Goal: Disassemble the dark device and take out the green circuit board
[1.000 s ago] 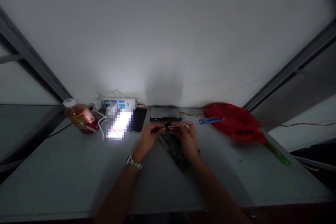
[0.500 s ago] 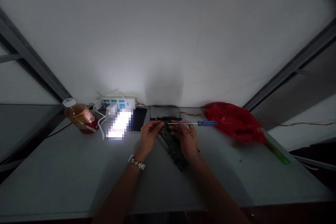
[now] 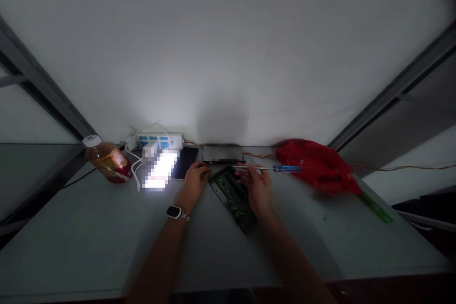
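Beside right hand [image 3: 258, 190], green circuit board [image 3: 233, 198]

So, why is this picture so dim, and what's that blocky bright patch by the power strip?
In the head view, light pools on the white wall while the circuit board and screwdriver sit dim; the patch is pixelated, hiding what lies beneath; the wide lens seems to splay the metal rail outward.

A grey table [image 3: 89, 242] bears a circuit board [image 3: 231, 198], phone [image 3: 185, 162], red bag [image 3: 315, 166] and bottle [image 3: 107, 159].
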Tool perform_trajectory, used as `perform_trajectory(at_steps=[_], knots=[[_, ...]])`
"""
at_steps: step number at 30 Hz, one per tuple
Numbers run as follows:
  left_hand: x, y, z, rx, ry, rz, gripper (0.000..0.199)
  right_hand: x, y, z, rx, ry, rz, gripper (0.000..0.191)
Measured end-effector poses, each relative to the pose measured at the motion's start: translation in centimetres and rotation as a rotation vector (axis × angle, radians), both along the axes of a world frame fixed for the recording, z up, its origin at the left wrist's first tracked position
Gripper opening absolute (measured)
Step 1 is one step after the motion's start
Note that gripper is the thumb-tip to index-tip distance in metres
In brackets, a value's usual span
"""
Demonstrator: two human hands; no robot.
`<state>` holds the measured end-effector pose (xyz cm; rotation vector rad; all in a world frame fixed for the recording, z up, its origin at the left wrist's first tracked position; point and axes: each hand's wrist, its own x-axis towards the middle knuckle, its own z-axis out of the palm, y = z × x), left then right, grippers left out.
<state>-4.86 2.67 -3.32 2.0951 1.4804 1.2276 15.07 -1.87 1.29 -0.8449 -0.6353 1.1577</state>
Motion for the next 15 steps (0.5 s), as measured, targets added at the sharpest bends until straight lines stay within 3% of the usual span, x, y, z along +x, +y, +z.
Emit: perform_trajectory(at_steps=[6, 15], knots=[[0.1, -0.03, -0.66, -0.015, 0.048, 0.011, 0.019, -0.01, 0.07, -0.31, -0.007, -0.007, 0.0, 0.036], [0.18, 0.31, -0.48, -0.026, 0.067, 0.002, 0.018, -0.14, -0.05, -0.25, 0.011, -0.069, 0.008, 0.035]])
